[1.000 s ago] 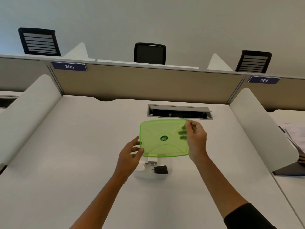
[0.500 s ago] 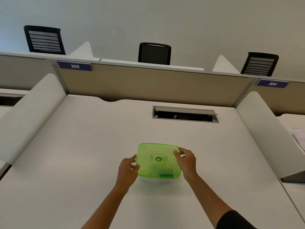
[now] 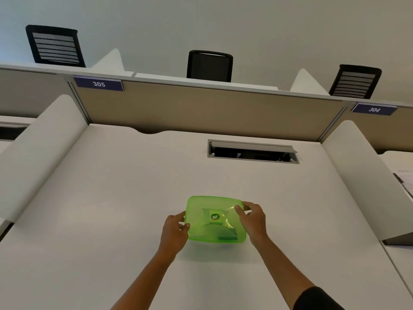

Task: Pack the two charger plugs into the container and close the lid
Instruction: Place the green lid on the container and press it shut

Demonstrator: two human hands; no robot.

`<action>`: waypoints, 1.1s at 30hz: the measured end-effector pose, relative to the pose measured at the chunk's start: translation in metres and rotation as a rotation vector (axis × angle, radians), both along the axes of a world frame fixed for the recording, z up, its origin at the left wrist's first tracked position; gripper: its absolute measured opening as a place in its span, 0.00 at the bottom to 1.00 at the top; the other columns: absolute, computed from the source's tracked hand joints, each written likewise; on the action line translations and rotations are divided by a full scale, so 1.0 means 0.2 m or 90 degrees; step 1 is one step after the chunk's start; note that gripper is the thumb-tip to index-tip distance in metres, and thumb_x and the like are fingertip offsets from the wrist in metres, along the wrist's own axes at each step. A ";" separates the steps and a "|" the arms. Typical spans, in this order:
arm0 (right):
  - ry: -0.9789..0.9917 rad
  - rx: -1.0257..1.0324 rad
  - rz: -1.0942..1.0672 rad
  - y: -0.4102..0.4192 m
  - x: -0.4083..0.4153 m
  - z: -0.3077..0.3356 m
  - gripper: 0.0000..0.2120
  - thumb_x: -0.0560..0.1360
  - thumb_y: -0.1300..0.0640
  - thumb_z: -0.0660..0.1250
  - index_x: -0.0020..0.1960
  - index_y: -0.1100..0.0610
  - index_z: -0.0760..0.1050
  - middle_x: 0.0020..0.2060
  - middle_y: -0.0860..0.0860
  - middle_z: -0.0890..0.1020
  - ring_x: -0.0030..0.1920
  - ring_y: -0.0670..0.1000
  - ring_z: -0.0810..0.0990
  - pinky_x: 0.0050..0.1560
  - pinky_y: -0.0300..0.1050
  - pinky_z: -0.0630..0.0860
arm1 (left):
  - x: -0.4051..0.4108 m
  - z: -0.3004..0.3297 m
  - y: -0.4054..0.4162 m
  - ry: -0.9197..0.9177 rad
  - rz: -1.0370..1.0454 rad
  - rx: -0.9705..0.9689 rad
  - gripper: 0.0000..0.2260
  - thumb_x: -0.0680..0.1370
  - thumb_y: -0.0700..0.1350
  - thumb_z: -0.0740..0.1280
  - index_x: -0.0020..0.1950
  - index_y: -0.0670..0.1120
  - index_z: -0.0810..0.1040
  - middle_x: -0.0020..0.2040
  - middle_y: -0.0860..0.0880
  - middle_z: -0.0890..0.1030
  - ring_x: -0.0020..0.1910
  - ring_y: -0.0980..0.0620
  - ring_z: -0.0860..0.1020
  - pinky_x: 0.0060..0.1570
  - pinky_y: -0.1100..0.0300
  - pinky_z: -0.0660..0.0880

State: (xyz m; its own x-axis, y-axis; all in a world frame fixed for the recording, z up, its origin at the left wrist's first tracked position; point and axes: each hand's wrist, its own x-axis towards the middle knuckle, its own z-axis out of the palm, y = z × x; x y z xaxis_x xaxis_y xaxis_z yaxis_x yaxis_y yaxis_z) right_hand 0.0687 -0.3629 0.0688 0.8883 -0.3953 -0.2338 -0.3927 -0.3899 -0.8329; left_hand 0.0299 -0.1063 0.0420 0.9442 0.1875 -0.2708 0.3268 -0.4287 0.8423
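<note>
A translucent green lid (image 3: 215,219) with a round logo at its middle lies flat over the container on the white desk (image 3: 134,198). The container under it is almost wholly hidden. My left hand (image 3: 175,229) grips the lid's left edge with thumb on top. My right hand (image 3: 252,221) holds the right edge near the far corner, fingers pressing on the lid. The two charger plugs are out of sight beneath the lid; only a darker shape shows through the green near the front right.
A recessed cable slot (image 3: 252,151) sits in the desk behind the lid. White side dividers (image 3: 38,153) stand left and right, a tan back panel (image 3: 201,110) beyond. Papers (image 3: 405,180) lie on the neighbouring desk at right. Black chairs stand behind the panel.
The lid was held raised and tilted above the open container with both plugs visible; both hands brought it down toward me, and it now lies over the container, hiding the plugs.
</note>
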 end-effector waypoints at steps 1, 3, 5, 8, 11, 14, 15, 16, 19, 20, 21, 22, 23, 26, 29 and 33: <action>0.001 0.000 -0.003 0.00 0.00 0.00 0.17 0.79 0.54 0.74 0.64 0.60 0.82 0.59 0.56 0.82 0.58 0.59 0.82 0.65 0.56 0.79 | 0.00 0.00 0.00 0.001 0.000 -0.005 0.21 0.81 0.38 0.70 0.75 0.47 0.78 0.62 0.44 0.77 0.49 0.53 0.82 0.54 0.57 0.78; 0.002 0.000 -0.008 0.00 0.00 -0.01 0.17 0.79 0.54 0.74 0.64 0.60 0.82 0.58 0.56 0.82 0.58 0.59 0.82 0.64 0.56 0.79 | 0.01 0.00 0.00 0.008 0.006 -0.024 0.20 0.81 0.39 0.70 0.74 0.46 0.78 0.63 0.44 0.77 0.53 0.50 0.83 0.53 0.57 0.78; 0.003 0.004 -0.013 0.00 0.00 -0.01 0.17 0.79 0.54 0.75 0.64 0.60 0.82 0.58 0.56 0.82 0.58 0.59 0.82 0.64 0.56 0.79 | 0.02 0.00 0.00 0.015 0.014 -0.043 0.20 0.81 0.40 0.70 0.73 0.46 0.78 0.64 0.44 0.78 0.53 0.52 0.82 0.49 0.61 0.78; 0.009 0.015 -0.021 0.01 0.00 -0.01 0.16 0.79 0.54 0.74 0.64 0.60 0.81 0.58 0.55 0.81 0.58 0.59 0.81 0.64 0.56 0.79 | 0.06 -0.01 0.00 0.019 0.019 -0.071 0.18 0.82 0.41 0.69 0.72 0.47 0.79 0.63 0.44 0.80 0.50 0.56 0.82 0.42 0.66 0.76; 0.016 0.030 -0.034 0.02 0.00 -0.01 0.16 0.79 0.54 0.73 0.65 0.59 0.81 0.59 0.55 0.81 0.59 0.58 0.81 0.65 0.56 0.79 | 0.11 0.00 -0.01 0.022 0.027 -0.115 0.18 0.82 0.41 0.68 0.73 0.48 0.79 0.63 0.45 0.81 0.52 0.52 0.82 0.45 0.61 0.78; 0.022 0.052 -0.056 0.03 0.01 -0.01 0.14 0.81 0.53 0.70 0.64 0.58 0.83 0.59 0.56 0.83 0.60 0.58 0.81 0.65 0.55 0.79 | 0.17 0.01 -0.04 0.033 0.048 -0.151 0.17 0.83 0.43 0.67 0.73 0.48 0.79 0.57 0.49 0.83 0.50 0.50 0.82 0.47 0.57 0.79; 0.020 0.072 -0.069 0.03 0.01 -0.02 0.13 0.82 0.54 0.69 0.62 0.58 0.85 0.58 0.56 0.84 0.60 0.58 0.82 0.64 0.54 0.79 | 0.19 0.01 -0.05 0.033 0.057 -0.161 0.17 0.83 0.44 0.67 0.72 0.48 0.80 0.54 0.52 0.83 0.48 0.51 0.81 0.46 0.58 0.78; 0.017 0.099 -0.083 0.03 0.01 -0.02 0.12 0.82 0.54 0.68 0.60 0.58 0.85 0.58 0.56 0.86 0.60 0.58 0.83 0.64 0.54 0.80 | 0.20 0.01 -0.06 0.032 0.067 -0.171 0.16 0.84 0.45 0.67 0.72 0.48 0.80 0.51 0.54 0.82 0.47 0.52 0.80 0.44 0.58 0.78; 0.022 0.170 -0.124 0.04 0.02 -0.02 0.15 0.83 0.53 0.68 0.63 0.61 0.85 0.60 0.54 0.87 0.62 0.56 0.84 0.68 0.55 0.80 | 0.24 0.01 -0.09 0.029 0.107 -0.201 0.15 0.85 0.48 0.66 0.70 0.46 0.81 0.50 0.52 0.81 0.50 0.49 0.79 0.47 0.56 0.78; 0.027 0.182 -0.136 0.04 0.02 -0.03 0.16 0.83 0.52 0.68 0.63 0.61 0.85 0.58 0.54 0.87 0.60 0.56 0.84 0.67 0.54 0.80 | 0.25 0.00 -0.09 0.030 0.121 -0.211 0.15 0.85 0.48 0.66 0.69 0.45 0.82 0.51 0.50 0.81 0.53 0.46 0.80 0.50 0.54 0.78; 0.030 0.190 -0.146 0.04 0.03 -0.03 0.17 0.82 0.51 0.68 0.62 0.62 0.85 0.56 0.55 0.87 0.57 0.56 0.84 0.65 0.53 0.80 | 0.27 -0.01 -0.10 0.035 0.136 -0.223 0.14 0.84 0.49 0.66 0.67 0.44 0.83 0.52 0.48 0.81 0.55 0.43 0.80 0.54 0.51 0.78; 0.033 0.197 -0.157 0.04 0.03 -0.04 0.17 0.82 0.51 0.69 0.62 0.63 0.85 0.54 0.56 0.87 0.53 0.55 0.82 0.63 0.52 0.80 | 0.28 -0.01 -0.11 0.041 0.155 -0.239 0.13 0.84 0.49 0.67 0.64 0.44 0.84 0.53 0.46 0.82 0.57 0.41 0.80 0.56 0.48 0.79; 0.035 0.204 -0.168 0.04 0.04 -0.05 0.18 0.82 0.51 0.69 0.62 0.64 0.85 0.55 0.58 0.87 0.51 0.54 0.80 0.62 0.53 0.80 | 0.29 -0.02 -0.11 0.049 0.173 -0.255 0.12 0.83 0.49 0.68 0.62 0.44 0.84 0.54 0.43 0.82 0.58 0.39 0.80 0.58 0.45 0.79; 0.032 0.223 -0.194 0.04 0.05 -0.06 0.18 0.81 0.52 0.71 0.61 0.66 0.85 0.56 0.63 0.86 0.50 0.54 0.79 0.59 0.52 0.80 | 0.31 -0.03 -0.12 0.064 0.207 -0.282 0.12 0.82 0.48 0.71 0.61 0.42 0.85 0.60 0.38 0.84 0.62 0.36 0.81 0.66 0.38 0.79; 0.032 0.239 -0.209 0.03 0.07 -0.06 0.15 0.80 0.55 0.73 0.58 0.68 0.85 0.57 0.67 0.86 0.53 0.60 0.84 0.62 0.54 0.80 | 0.33 -0.04 -0.11 0.076 0.226 -0.300 0.12 0.81 0.48 0.72 0.60 0.42 0.85 0.60 0.39 0.85 0.64 0.37 0.81 0.67 0.38 0.79; 0.039 0.282 -0.237 0.03 0.07 -0.05 0.12 0.78 0.59 0.75 0.56 0.67 0.86 0.58 0.67 0.85 0.61 0.64 0.85 0.68 0.60 0.79 | 0.34 -0.05 -0.10 0.085 0.235 -0.321 0.12 0.81 0.48 0.73 0.59 0.42 0.86 0.60 0.40 0.85 0.65 0.37 0.81 0.66 0.42 0.79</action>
